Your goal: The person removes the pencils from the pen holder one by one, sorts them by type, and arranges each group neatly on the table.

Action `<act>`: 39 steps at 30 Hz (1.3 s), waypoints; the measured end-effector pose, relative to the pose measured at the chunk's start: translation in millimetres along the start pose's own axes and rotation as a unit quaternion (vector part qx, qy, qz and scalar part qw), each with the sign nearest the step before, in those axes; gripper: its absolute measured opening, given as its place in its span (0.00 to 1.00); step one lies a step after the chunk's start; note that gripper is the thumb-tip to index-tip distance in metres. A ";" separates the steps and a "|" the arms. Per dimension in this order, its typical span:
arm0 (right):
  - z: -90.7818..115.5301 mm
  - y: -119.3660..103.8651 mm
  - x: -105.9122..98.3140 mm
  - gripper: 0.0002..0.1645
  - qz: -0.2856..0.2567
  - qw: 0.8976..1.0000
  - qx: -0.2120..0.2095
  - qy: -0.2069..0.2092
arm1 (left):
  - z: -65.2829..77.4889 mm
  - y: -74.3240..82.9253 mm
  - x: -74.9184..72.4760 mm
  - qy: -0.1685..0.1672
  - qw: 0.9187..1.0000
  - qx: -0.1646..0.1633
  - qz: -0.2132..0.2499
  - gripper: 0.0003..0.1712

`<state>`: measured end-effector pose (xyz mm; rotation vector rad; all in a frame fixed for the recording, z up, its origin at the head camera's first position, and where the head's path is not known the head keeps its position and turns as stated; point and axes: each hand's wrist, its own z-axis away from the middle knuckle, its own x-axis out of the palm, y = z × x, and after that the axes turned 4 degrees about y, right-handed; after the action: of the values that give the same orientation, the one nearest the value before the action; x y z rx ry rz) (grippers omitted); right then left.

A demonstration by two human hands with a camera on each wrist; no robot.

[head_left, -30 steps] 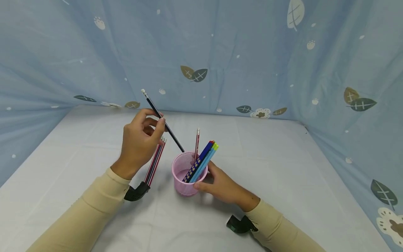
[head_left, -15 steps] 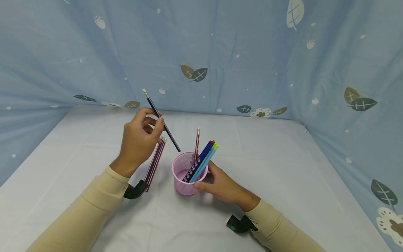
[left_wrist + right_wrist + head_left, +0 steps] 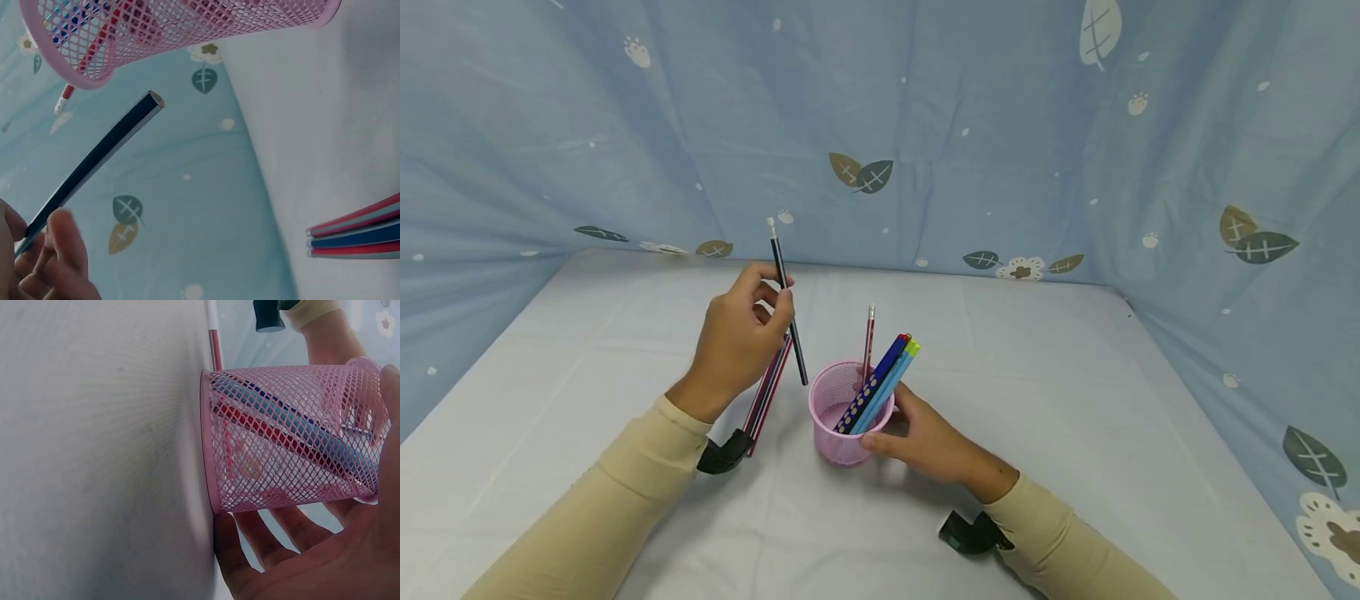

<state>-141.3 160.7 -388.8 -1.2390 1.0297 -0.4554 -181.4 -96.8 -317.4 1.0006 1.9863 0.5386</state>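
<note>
While right hand (image 3: 928, 442) holds cup (image 3: 831, 446), dark pencil (image 3: 797, 347) (in left hand (image 3: 735, 337)) — now steeper

black pencil (image 3: 800, 350), white eraser end up, unsharpened end down; pinched by left hand (image 3: 739, 340), tilted slightly off vertical, lower tip just left of the cup's rim and outside it. pink mesh pencil cup (image 3: 838, 451) upright on the white surface (image 3: 1075, 375); right hand (image 3: 928, 442) curled about its right side. in the cup: red pencil (image 3: 869, 346), eraser up, nearly upright; dark blue dotted pencil (image 3: 877, 382) and light blue pencil (image 3: 886, 392), side by side, leaning right. red-and-dark striped pencils (image 3: 769, 392) bunched left of the cup, eraser ends away, exact count unclear.
</note>
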 end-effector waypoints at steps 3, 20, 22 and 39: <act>0.4 -0.1 -0.2 0.54 0.000 1.000 0.001 -0.001 | 0.0 -0.3 1.3 -0.016 1.000 0.000 -0.015 0.13; 0.3 -0.4 -0.3 0.55 0.003 1.000 0.005 -0.001 | 2.1 -1.7 5.5 -0.031 0.998 0.019 -0.050 0.15; 0.4 -0.5 -0.2 0.55 0.003 1.000 0.006 -0.001 | 2.3 -1.8 5.7 -0.034 0.998 0.017 -0.052 0.16; 0.4 -2.5 -0.3 0.55 0.001 1.000 0.011 -0.003 | 1.8 -3.3 8.8 -0.049 0.996 0.017 -0.068 0.16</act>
<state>-140.5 160.4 -386.4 -1.2192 1.0169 -0.4605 -184.4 -91.6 -324.9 0.8868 1.9658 0.3749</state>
